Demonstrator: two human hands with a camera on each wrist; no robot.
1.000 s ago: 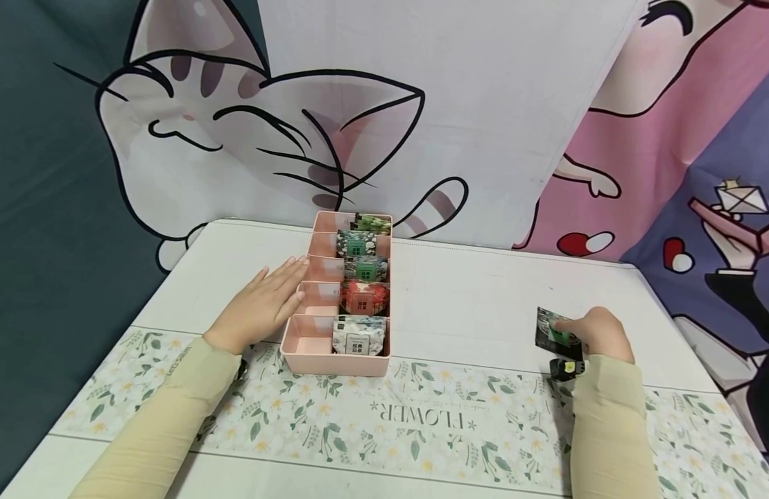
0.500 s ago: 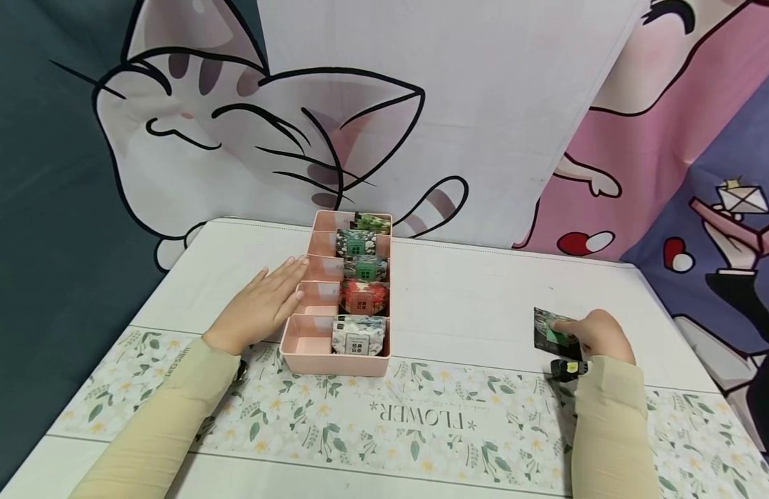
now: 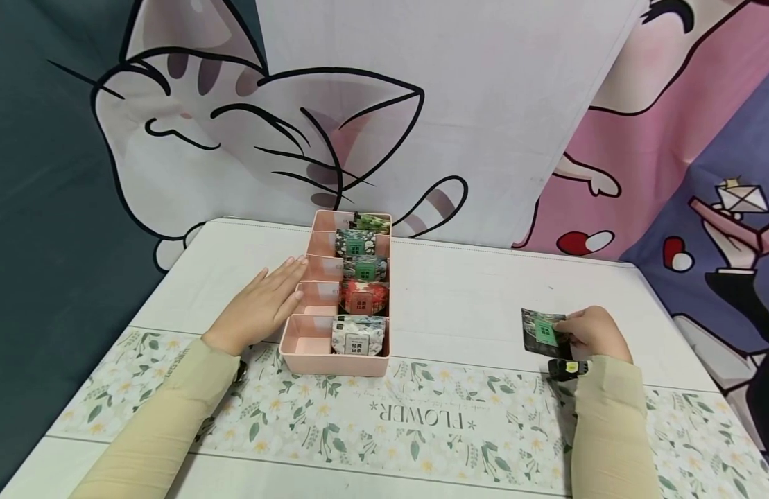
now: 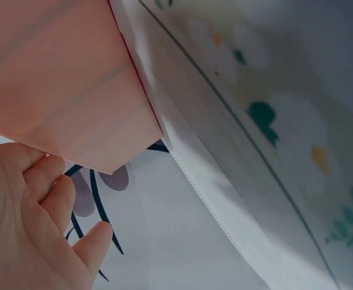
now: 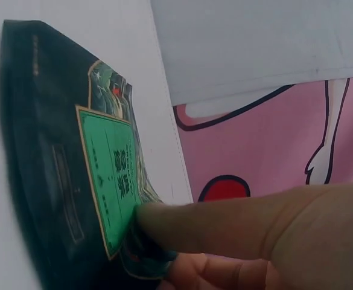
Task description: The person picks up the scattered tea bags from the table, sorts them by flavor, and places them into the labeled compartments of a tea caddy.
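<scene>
My right hand (image 3: 599, 334) pinches the right edge of a dark tea sachet (image 3: 542, 333) with a green label. In the right wrist view, the thumb (image 5: 206, 226) presses on top and fingers curl under the sachet's edge. A pink divided box (image 3: 335, 365) stands left of centre, with tea sachets in its compartments: white (image 3: 358, 336) at the front, red (image 3: 363, 298) behind it, then green-labelled ones (image 3: 365, 269) farther back. My left hand (image 3: 259, 305) rests with straight fingers against the box's left side. The left wrist view shows these fingertips touching the pink wall (image 4: 73, 103).
Both arms reach over a white table (image 3: 465, 305) with a printed flower band (image 3: 434, 443) along its front. Behind the table hangs a cartoon cat backdrop (image 3: 496, 104). A dark curtain (image 3: 41, 229) hangs at the left.
My right hand now pinches the sachet's edge after pressing on it with the fingers. The sachet has shifted slightly left and its green label shows more. The left hand stays still.
</scene>
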